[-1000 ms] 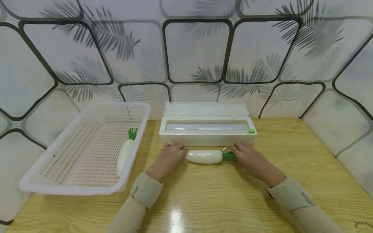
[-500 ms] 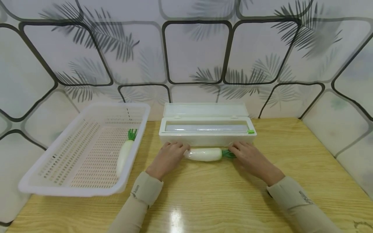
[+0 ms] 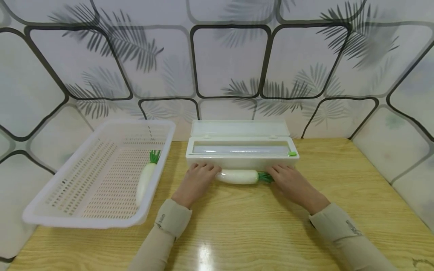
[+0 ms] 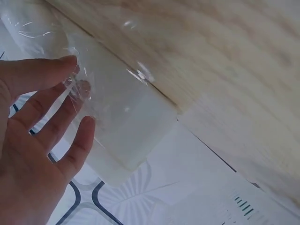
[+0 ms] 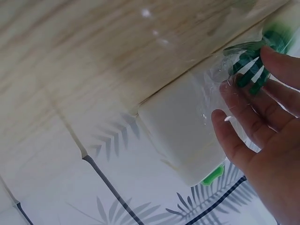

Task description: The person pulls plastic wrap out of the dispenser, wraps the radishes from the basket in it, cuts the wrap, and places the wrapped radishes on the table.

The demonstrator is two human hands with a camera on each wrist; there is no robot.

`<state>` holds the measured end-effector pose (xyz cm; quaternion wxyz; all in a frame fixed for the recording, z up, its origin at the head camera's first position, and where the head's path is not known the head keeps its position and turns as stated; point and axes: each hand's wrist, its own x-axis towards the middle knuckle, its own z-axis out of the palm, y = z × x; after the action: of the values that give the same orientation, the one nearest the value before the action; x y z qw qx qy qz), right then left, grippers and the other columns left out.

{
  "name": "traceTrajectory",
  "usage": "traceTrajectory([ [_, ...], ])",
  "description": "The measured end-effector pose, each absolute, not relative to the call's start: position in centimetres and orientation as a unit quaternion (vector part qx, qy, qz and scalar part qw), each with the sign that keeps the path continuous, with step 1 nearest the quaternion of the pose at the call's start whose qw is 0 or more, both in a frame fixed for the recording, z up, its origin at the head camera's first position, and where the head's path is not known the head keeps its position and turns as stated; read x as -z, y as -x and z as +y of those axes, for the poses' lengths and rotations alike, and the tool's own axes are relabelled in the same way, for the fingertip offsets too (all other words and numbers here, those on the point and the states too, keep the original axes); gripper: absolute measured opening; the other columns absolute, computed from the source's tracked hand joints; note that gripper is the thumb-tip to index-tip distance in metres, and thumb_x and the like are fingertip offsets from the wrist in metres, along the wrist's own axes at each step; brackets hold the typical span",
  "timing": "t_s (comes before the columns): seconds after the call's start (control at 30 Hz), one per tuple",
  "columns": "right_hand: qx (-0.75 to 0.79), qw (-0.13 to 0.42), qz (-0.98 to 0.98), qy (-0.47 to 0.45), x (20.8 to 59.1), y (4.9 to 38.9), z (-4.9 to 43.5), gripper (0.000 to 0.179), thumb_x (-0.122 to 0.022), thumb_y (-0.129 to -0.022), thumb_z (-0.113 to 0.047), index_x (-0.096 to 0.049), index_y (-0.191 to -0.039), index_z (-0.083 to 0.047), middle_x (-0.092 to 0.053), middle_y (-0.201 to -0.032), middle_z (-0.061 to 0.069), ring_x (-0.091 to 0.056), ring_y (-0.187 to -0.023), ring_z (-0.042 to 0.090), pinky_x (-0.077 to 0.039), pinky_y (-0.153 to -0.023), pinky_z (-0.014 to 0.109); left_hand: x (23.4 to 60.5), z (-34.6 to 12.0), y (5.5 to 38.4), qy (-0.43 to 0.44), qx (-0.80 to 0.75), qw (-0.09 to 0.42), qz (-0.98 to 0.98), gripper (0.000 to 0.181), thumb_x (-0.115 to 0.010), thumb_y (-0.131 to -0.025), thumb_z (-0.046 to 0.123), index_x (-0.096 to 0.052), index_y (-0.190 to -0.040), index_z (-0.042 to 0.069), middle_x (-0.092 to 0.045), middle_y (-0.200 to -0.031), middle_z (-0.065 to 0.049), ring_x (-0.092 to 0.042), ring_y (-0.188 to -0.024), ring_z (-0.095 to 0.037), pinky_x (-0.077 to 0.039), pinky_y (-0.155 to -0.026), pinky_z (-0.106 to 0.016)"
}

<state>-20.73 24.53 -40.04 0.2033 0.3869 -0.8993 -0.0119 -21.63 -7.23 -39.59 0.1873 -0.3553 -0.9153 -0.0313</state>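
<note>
In the head view a white radish (image 3: pixel 239 177) with green leaf stubs (image 3: pixel 265 177) lies crosswise in front of the white cling film box, wrapped in clear film. At its left tip, my left hand (image 3: pixel 198 180) pinches the loose film; the left wrist view shows the crinkled cling film (image 4: pixel 82 91) between thumb and fingers. My right hand (image 3: pixel 291 182) is at the leafy end, and in the right wrist view its thumb and fingers pinch the cling film (image 5: pixel 211 84) beside the green stubs (image 5: pixel 255 70). The fingertips are partly hidden in the head view.
The cling film box (image 3: pixel 242 162) stands against the wall, lid (image 3: pixel 239 128) raised, a film roll (image 3: pixel 240 149) inside and a green slider (image 3: pixel 292 153) at its right. On the left, a white basket (image 3: pixel 28 216) holds a second radish (image 3: pixel 145 182). Everything rests on a wooden table (image 3: pixel 237 233).
The wrapped radish has shifted away from me, closer to the box front, turning over slightly. Both hands stay at its ends and have moved only a little.
</note>
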Motion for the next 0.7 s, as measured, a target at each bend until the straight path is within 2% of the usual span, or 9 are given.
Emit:
traceTrajectory([
  [0.2,0.000,0.201,-0.902,-0.382,40.03,20.76,24.48,0.030,-0.078,-0.081,0.009,-0.066,-0.109,0.008,-0.066,-0.103,0.019,-0.066,-0.093,0.033,-0.056,-0.078,0.046,39.71,-7.11,21.83,0.367,-0.003,0.225,-0.902,0.024,-0.071,-0.092,-0.001,-0.066,-0.113,0.010,-0.069,-0.111,-0.008,-0.063,-0.107,-0.027,-0.055,-0.084,-0.044],
  [0.33,-0.022,0.210,-0.897,-0.389,40.07,20.92,24.38,0.025,-0.076,-0.079,0.014,-0.067,-0.101,0.009,-0.061,-0.102,0.021,-0.065,-0.082,0.031,-0.057,-0.069,0.042,39.81,-7.13,21.97,0.369,-0.008,0.238,-0.898,0.026,-0.072,-0.091,-0.001,-0.068,-0.114,0.011,-0.066,-0.110,-0.009,-0.062,-0.106,-0.028,-0.055,-0.082,-0.043],
  [0.5,-0.019,0.226,-0.891,-0.394,40.18,21.17,24.16,0.023,-0.077,-0.076,0.015,-0.067,-0.096,0.007,-0.057,-0.094,0.016,-0.058,-0.070,0.024,-0.053,-0.060,0.037,39.86,-7.24,21.91,0.369,-0.014,0.240,-0.898,0.027,-0.072,-0.092,-0.001,-0.068,-0.115,0.011,-0.064,-0.108,-0.010,-0.061,-0.105,-0.028,-0.055,-0.079,-0.042],
  [0.6,-0.001,0.228,-0.892,-0.390,40.23,21.25,24.06,0.025,-0.080,-0.076,0.012,-0.068,-0.097,0.007,-0.057,-0.094,0.015,-0.059,-0.072,0.023,-0.052,-0.059,0.037,39.87,-7.33,21.80,0.368,-0.022,0.239,-0.898,0.026,-0.071,-0.093,-0.001,-0.067,-0.115,0.012,-0.064,-0.109,-0.010,-0.061,-0.105,-0.028,-0.055,-0.079,-0.042],
  [0.7,0.009,0.222,-0.897,-0.382,40.21,21.19,24.05,0.028,-0.083,-0.076,0.009,-0.068,-0.100,0.008,-0.059,-0.097,0.017,-0.063,-0.079,0.027,-0.054,-0.064,0.040,39.83,-7.34,21.66,0.367,-0.024,0.241,-0.898,0.025,-0.070,-0.093,0.001,-0.068,-0.116,0.013,-0.065,-0.108,-0.009,-0.061,-0.105,-0.027,-0.055,-0.079,-0.042],
])
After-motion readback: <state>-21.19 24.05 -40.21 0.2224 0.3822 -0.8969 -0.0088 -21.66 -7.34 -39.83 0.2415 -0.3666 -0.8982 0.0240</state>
